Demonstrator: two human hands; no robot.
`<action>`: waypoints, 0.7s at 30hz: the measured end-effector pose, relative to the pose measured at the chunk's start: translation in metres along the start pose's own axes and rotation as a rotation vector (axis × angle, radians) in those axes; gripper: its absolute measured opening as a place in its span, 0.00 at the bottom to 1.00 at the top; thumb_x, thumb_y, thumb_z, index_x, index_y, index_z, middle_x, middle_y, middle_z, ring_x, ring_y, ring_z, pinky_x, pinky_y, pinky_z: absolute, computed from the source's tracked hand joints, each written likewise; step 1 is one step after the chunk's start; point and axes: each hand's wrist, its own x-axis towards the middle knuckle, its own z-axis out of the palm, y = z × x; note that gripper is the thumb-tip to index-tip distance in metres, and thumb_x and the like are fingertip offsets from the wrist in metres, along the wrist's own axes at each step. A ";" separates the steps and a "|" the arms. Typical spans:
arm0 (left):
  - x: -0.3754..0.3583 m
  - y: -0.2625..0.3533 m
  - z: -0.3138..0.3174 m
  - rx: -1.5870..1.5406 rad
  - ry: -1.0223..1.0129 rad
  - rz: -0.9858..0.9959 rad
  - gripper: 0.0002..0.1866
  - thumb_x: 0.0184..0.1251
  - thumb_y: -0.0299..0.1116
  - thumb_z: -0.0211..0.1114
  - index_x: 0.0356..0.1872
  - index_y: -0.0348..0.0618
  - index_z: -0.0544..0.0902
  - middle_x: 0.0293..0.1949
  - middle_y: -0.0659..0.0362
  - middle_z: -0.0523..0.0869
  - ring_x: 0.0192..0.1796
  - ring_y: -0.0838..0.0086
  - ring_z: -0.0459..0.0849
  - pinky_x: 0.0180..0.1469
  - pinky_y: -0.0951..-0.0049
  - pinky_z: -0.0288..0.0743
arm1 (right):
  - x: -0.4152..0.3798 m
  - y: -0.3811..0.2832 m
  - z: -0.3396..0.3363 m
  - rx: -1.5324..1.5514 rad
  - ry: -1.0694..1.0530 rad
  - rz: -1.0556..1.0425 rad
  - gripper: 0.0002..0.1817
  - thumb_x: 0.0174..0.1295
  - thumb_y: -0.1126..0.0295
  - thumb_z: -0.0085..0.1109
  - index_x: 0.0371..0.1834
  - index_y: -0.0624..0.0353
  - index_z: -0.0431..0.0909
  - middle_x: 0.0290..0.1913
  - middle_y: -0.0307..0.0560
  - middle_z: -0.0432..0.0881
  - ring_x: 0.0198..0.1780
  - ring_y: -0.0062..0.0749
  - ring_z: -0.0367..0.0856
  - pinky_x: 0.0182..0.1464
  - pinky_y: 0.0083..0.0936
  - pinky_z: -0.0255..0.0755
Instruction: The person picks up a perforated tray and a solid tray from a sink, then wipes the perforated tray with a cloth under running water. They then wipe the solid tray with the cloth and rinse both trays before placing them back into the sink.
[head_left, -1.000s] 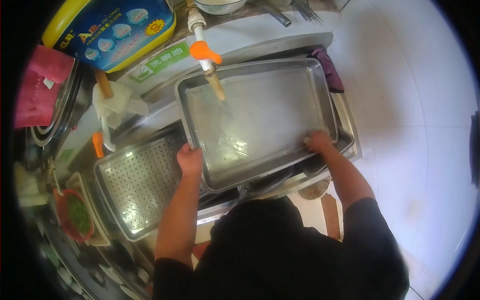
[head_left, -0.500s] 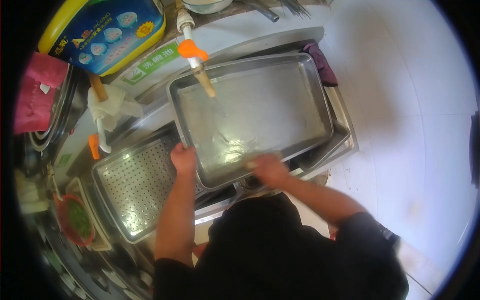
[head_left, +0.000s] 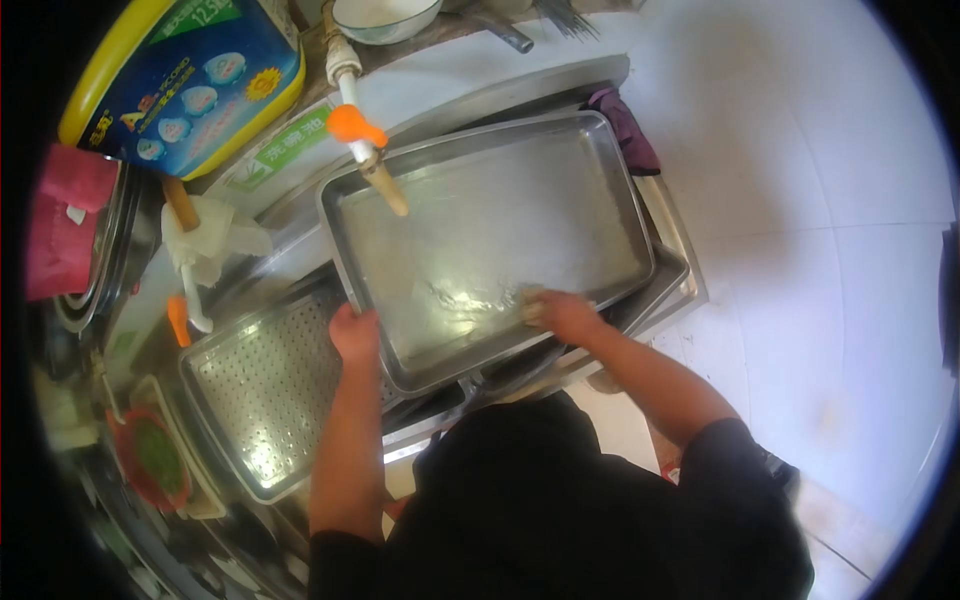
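Tray: large steel tray, centre of frame, tilted over the sink.
Left hand: left hand closed on the tray's lower-left rim.
Right hand: right hand lies on the tray's inner floor near the lower edge; curl of the fingers cannot be told, nor anything held.
Tap: tap with orange handle above the tray's upper-left corner.
Perforated tray: perforated tray, lower left, beside the left hand.
Detergent tub: blue-and-yellow tub, upper left.

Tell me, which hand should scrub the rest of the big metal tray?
Probably the right hand: it already lies flat inside the tray near its front rim, free to sweep. The left hand is clamped on the tray's left edge, steadying it under the tap.
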 end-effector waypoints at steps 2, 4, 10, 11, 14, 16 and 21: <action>0.003 -0.003 0.000 0.007 -0.002 -0.012 0.08 0.44 0.25 0.61 0.27 0.32 0.81 0.19 0.60 0.78 0.22 0.76 0.74 0.26 0.71 0.68 | -0.015 -0.021 -0.089 -0.362 -0.129 0.395 0.14 0.61 0.61 0.52 0.46 0.50 0.81 0.54 0.50 0.81 0.57 0.47 0.76 0.57 0.47 0.69; 0.005 -0.006 -0.001 0.015 0.001 -0.026 0.07 0.44 0.25 0.61 0.26 0.33 0.80 0.19 0.59 0.78 0.22 0.74 0.74 0.26 0.70 0.68 | -0.008 0.036 -0.101 -0.467 -0.105 0.506 0.13 0.62 0.61 0.51 0.43 0.51 0.83 0.54 0.48 0.79 0.57 0.46 0.76 0.57 0.44 0.70; 0.011 -0.004 -0.002 0.437 0.050 0.174 0.09 0.47 0.28 0.63 0.29 0.34 0.80 0.23 0.52 0.81 0.25 0.66 0.77 0.32 0.65 0.71 | 0.050 0.127 -0.122 -0.733 0.136 0.133 0.14 0.57 0.66 0.56 0.46 0.57 0.78 0.49 0.54 0.74 0.54 0.46 0.76 0.47 0.40 0.76; 0.006 0.007 0.000 0.381 0.034 0.111 0.09 0.47 0.29 0.63 0.30 0.34 0.80 0.25 0.51 0.82 0.27 0.65 0.79 0.34 0.65 0.72 | 0.067 0.131 -0.130 -0.733 0.137 0.130 0.14 0.57 0.66 0.56 0.46 0.57 0.78 0.49 0.54 0.74 0.54 0.46 0.76 0.47 0.40 0.76; 0.007 0.012 0.006 0.302 0.015 0.038 0.10 0.49 0.30 0.63 0.32 0.35 0.80 0.27 0.50 0.84 0.30 0.64 0.83 0.37 0.65 0.75 | 0.126 0.109 -0.164 -0.676 0.317 0.179 0.13 0.59 0.70 0.53 0.46 0.62 0.76 0.48 0.55 0.74 0.50 0.47 0.78 0.48 0.36 0.78; 0.008 0.013 0.007 0.279 0.016 0.028 0.11 0.49 0.30 0.63 0.34 0.35 0.80 0.28 0.49 0.84 0.33 0.63 0.84 0.39 0.65 0.75 | 0.168 0.101 -0.177 -0.483 0.493 0.377 0.15 0.60 0.70 0.53 0.50 0.61 0.74 0.48 0.56 0.76 0.49 0.50 0.79 0.48 0.38 0.77; 0.000 0.036 0.009 0.382 -0.042 -0.071 0.11 0.50 0.29 0.60 0.35 0.35 0.79 0.30 0.46 0.85 0.36 0.56 0.86 0.41 0.61 0.76 | 0.263 0.097 -0.175 0.409 1.045 0.510 0.13 0.64 0.70 0.49 0.49 0.64 0.73 0.47 0.59 0.79 0.48 0.51 0.78 0.48 0.37 0.74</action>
